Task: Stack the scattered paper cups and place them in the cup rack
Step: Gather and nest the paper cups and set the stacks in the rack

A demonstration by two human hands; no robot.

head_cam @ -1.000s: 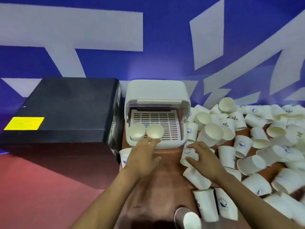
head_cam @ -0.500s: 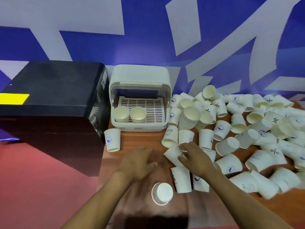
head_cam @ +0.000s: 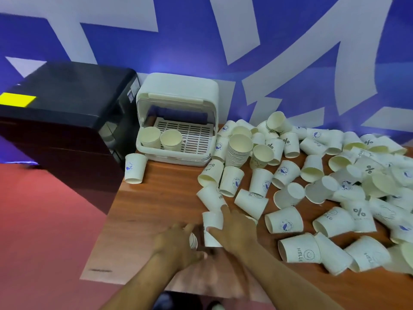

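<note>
I work at the near edge of the brown wooden desk (head_cam: pixel 156 198), where most of the job is still ahead of me. Two cup stacks (head_cam: pixel 161 139) already stand side by side on the slatted tray at the front left of the white plastic cup rack with its lid raised (head_cam: pixel 178 101); the rest of that tray is bare. One taller stack of white paper cups (head_cam: pixel 238 151) stands on the desk just right of the rack, not yet put away, and one lone upturned cup (head_cam: pixel 134 167) sits at the rack's left front corner. To the right, the scattered white paper cups (head_cam: pixel 335 198) lie in a broad heap on their sides, by my judgement dozens still to gather.

My right hand (head_cam: pixel 234 231) lies over a white paper cup on its side (head_cam: pixel 212 229), its fingers (head_cam: pixel 224 211) stretched forward across the cup's right flank and the thumb reaching along its lower end; they touch it, but I cannot tell whether they have closed on it. My left hand (head_cam: pixel 176 242) sits just left of it, fingers curled round a second small cup (head_cam: pixel 193 240) whose rim peeks out beside the knuckles. Both hands are blurred, so the exact grip is uncertain. Both cups lie well apart from the rack, near the desk's front edge.
</note>
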